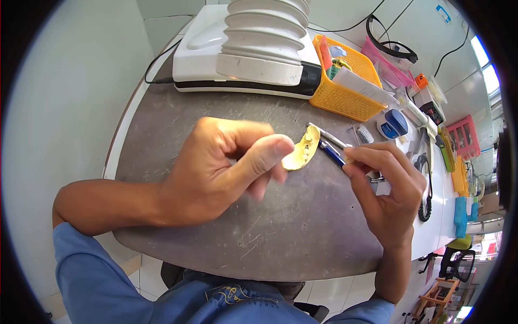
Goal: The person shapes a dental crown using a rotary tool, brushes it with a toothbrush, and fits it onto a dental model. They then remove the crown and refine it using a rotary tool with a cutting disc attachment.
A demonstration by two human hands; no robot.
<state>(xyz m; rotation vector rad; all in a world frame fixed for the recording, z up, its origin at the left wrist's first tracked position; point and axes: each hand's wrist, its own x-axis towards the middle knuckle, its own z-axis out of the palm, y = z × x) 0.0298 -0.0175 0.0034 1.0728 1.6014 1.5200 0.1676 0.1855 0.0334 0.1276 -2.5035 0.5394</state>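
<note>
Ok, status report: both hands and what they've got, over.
Left hand pinching yellow curved piece. Right hand holding blue pen-like tool, tip near the piece. Orange basket and white machine behind, nothing between the hands.

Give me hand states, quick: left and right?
Left hand: closed, pinching the yellow curved piece.
Right hand: closed around a blue pen-like tool.

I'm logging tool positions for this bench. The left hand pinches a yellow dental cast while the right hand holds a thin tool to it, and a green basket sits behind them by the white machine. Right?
Not quite: the basket is orange-yellow, not green, as the head view shows. The rest stands: the left hand pinches the yellow dental cast, the right hand holds the thin tool to it, and the basket sits behind them by the white machine.
</note>
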